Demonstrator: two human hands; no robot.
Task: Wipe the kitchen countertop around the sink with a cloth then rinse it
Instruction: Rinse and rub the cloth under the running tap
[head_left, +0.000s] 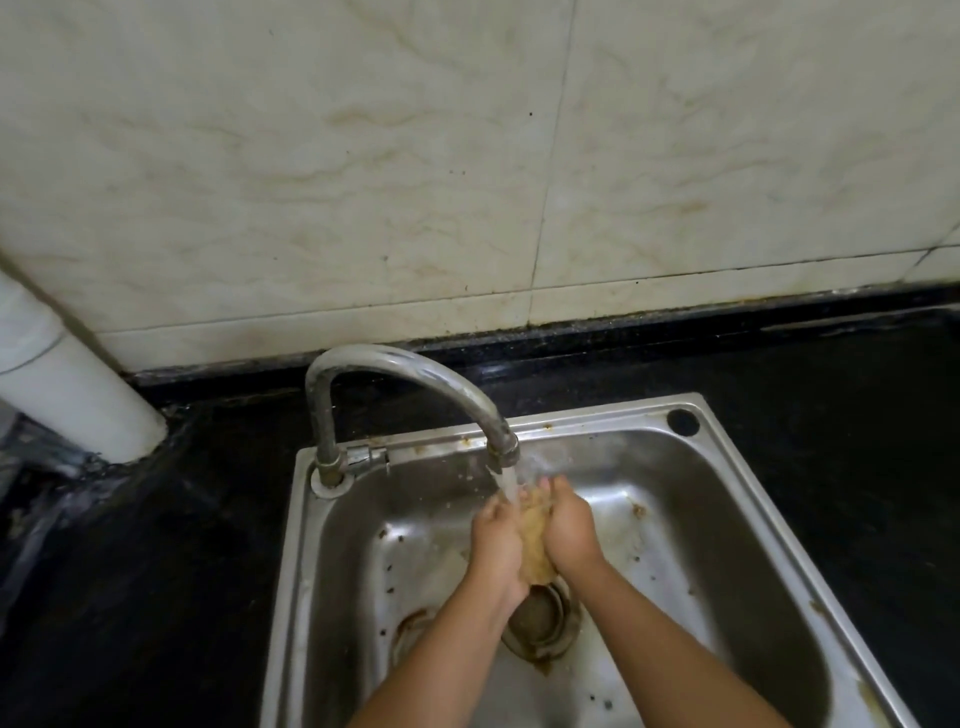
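Observation:
A yellowish-brown cloth (535, 545) is bunched between my two palms over the steel sink (717, 519). My left hand (496, 540) presses it from the left and my right hand (569, 525) from the right, both closed on it. Water runs from the curved steel tap (415, 374) onto the top of the cloth and my fingertips. The black countertop (156, 545) surrounds the sink.
The round drain strainer (543, 618) lies in the basin just below my hands, with brown grime around it. A white pipe (67, 384) rises at the left back corner. A tiled wall (467, 156) stands behind the counter.

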